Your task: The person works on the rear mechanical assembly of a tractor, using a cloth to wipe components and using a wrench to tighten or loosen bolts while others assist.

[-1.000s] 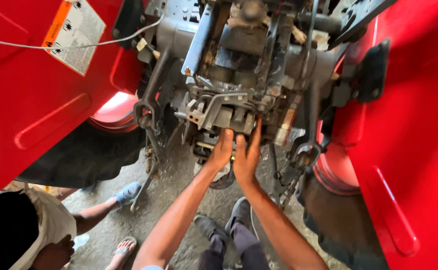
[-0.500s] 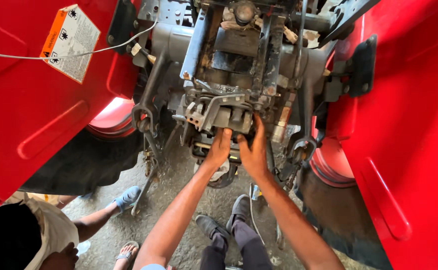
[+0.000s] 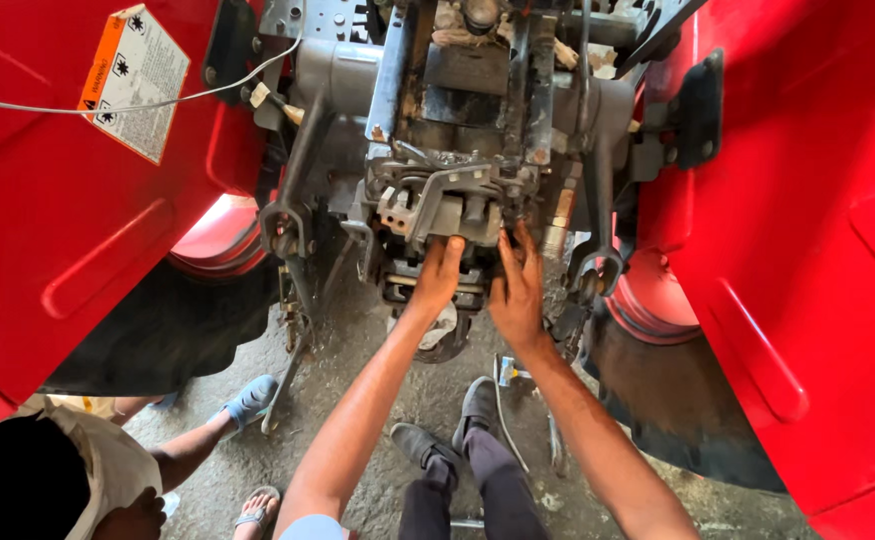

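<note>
We work between the two large red sheet-metal fenders (image 3: 78, 250), at the grey, greasy cast-metal hitch housing (image 3: 458, 130) centred between them. At the lower edge of that housing sits the grey steel bracket assembly (image 3: 448, 215). Support it evenly from below. Our left hand (image 3: 440, 275) presses its underside, fingers together; our right hand (image 3: 518, 295), just beside, touches it with fingers slightly spread.

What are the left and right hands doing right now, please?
Left hand: open, fingers pressed on the grey hitch bracket.
Right hand: open, fingertips on the same bracket.
</note>
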